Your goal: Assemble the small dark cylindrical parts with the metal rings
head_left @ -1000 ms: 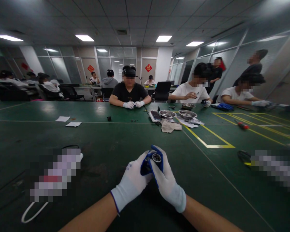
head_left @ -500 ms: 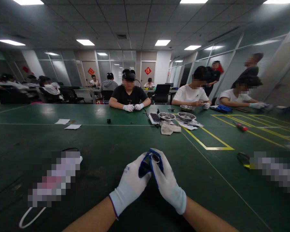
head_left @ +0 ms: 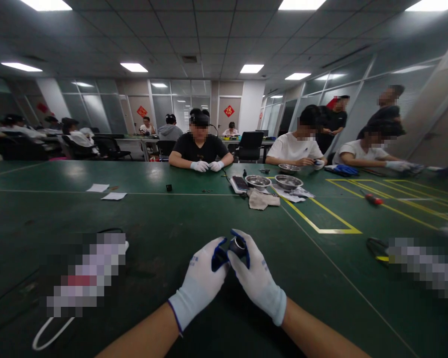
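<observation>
Both my hands wear white gloves with blue-coated palms and meet above the green table. My right hand (head_left: pixel 256 263) grips a small dark cylindrical part (head_left: pixel 238 247) with a shiny metal ring round its open end, held between thumb and fingers. Its ringed opening faces up and toward me. Close beside the part, my left hand (head_left: pixel 206 266) is curved in a C shape, thumb and fingers apart. Its blue palm shows in the gap, and I see nothing held there. Whether its fingertips touch the part is unclear.
Metal bowls (head_left: pixel 258 182), a phone (head_left: pixel 240 183) and a beige cloth (head_left: pixel 263 200) lie ahead. A red-handled tool (head_left: pixel 374 199) is at right, a small black block (head_left: pixel 168 187) and white papers (head_left: pixel 114 196) at left. Blurred long objects (head_left: pixel 91 273) flank me. Co-workers sit across the table.
The part in my right hand has tilted and now shows more of its dark side. My left fingers have drawn slightly away to the left.
</observation>
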### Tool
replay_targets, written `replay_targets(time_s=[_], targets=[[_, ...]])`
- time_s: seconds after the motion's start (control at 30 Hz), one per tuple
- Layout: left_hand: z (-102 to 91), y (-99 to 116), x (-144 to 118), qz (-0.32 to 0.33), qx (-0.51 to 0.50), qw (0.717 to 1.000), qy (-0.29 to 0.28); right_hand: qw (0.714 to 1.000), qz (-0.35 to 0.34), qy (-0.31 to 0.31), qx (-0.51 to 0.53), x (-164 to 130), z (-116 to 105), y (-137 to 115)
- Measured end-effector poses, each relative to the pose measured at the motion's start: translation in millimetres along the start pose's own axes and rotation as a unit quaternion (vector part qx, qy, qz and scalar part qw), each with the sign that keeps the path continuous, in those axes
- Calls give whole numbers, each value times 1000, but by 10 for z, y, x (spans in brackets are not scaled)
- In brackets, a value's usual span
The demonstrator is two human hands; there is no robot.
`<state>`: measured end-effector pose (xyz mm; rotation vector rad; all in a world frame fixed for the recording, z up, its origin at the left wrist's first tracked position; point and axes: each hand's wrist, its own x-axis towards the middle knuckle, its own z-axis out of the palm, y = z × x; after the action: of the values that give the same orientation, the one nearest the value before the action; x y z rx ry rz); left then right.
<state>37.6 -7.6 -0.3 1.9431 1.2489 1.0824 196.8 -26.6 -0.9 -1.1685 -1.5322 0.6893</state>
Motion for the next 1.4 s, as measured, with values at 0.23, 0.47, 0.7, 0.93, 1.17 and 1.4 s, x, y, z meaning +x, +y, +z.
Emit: replay_targets(time_s=[0.23,0.47,0.7,0.93,1.17,1.4], targets=[[18,-22,10,6,6,1000,1,1000,-6,18,-8,11,-8,34],[-6,35,3,-3,-11,1000,-16,1000,0,11,-2,-5,5,100],[-7,22,-1,6,11,1000,-13,1000,-21,-6,-4,-4,16,116],[-23,72,-8,11,9,1000,-14,999,-22,-10,-22,11,-8,73],[-33,71,-19,24,17,999,-19,1000,-17,-12,-6,16,-20,48],[-25,73,-32,51,73,996,9,1000,-23,-5,-10,27,-19,72]])
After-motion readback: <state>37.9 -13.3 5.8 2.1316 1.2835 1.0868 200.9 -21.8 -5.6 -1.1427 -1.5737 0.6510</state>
